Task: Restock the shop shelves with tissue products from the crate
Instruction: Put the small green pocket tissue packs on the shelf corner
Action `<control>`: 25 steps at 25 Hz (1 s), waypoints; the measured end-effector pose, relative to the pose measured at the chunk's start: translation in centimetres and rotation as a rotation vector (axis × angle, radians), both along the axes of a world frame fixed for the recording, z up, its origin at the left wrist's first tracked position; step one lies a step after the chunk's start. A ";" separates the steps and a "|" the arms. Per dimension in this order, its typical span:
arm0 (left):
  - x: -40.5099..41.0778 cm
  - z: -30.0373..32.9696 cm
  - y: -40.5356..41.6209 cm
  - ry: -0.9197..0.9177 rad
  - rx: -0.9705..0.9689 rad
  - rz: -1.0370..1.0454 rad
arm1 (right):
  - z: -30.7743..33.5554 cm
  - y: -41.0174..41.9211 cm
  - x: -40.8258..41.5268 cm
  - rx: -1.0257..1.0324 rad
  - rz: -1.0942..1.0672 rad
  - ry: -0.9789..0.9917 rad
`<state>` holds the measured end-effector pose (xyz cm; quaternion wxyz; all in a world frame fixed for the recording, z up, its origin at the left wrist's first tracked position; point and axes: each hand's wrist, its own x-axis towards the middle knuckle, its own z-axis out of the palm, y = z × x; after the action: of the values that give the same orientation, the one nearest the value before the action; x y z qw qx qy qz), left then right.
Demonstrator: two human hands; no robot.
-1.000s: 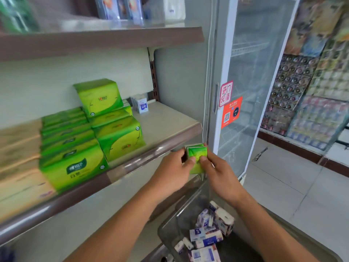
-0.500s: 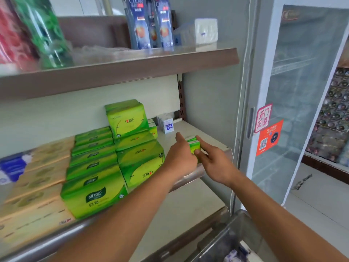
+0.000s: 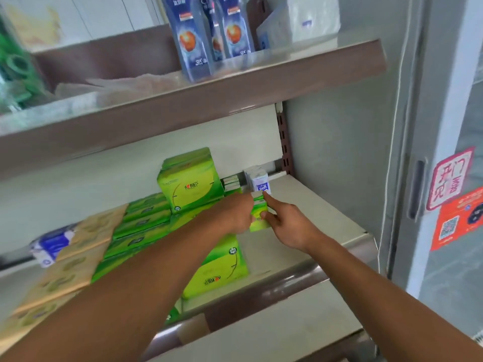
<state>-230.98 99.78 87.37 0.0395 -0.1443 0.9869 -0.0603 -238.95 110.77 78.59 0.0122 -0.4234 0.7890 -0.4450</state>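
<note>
A small green tissue pack (image 3: 258, 220) sits between both hands over the middle shelf (image 3: 308, 218). My left hand (image 3: 239, 214) grips its left side and my right hand (image 3: 283, 222) pinches its right side, index finger stretched toward the back. Directly behind it stands a small white and blue tissue pack (image 3: 258, 181). Large green tissue packs (image 3: 190, 178) are stacked to the left, one more (image 3: 219, 270) near the shelf's front edge. The crate is out of view.
Beige tissue packs (image 3: 68, 267) and a blue pack (image 3: 52, 244) lie at the left of the shelf. The upper shelf (image 3: 198, 100) carries blue shampoo bottles (image 3: 193, 37). A glass-door fridge (image 3: 428, 152) stands at the right.
Both hands have carried the small green pack up from over the crate and deeper onto the middle shelf, toward the white and blue pack. The view has risen, so the crate has dropped out of sight.
</note>
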 end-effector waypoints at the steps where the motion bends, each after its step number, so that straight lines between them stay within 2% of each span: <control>1: -0.4 -0.3 -0.3 -0.017 -0.044 0.008 | -0.2 -0.6 -0.6 0.029 0.012 -0.007; 8: -3.0 -2.3 1.0 -0.233 -0.452 0.031 | -1.1 -1.1 -2.7 0.232 0.151 -0.015; 13: -3.2 -1.7 0.8 -0.294 -0.594 -0.013 | -1.2 0.3 -2.2 0.430 -0.032 0.422; 16: -3.5 -1.8 0.7 -0.311 -0.607 -0.011 | -1.7 1.3 -2.2 0.411 -0.137 0.414; 19: -4.1 -2.0 0.5 -0.342 -0.667 -0.001 | -1.9 2.2 -2.1 0.308 -0.255 0.468; 25: -5.4 -2.6 -0.3 -0.339 -0.762 0.082 | -2.2 2.6 -1.8 0.250 -0.357 0.627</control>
<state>-236.42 99.45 84.82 0.1476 -0.1756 0.8670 -0.4424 -240.72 113.34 76.40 -0.2557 -0.3903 0.8639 -0.1896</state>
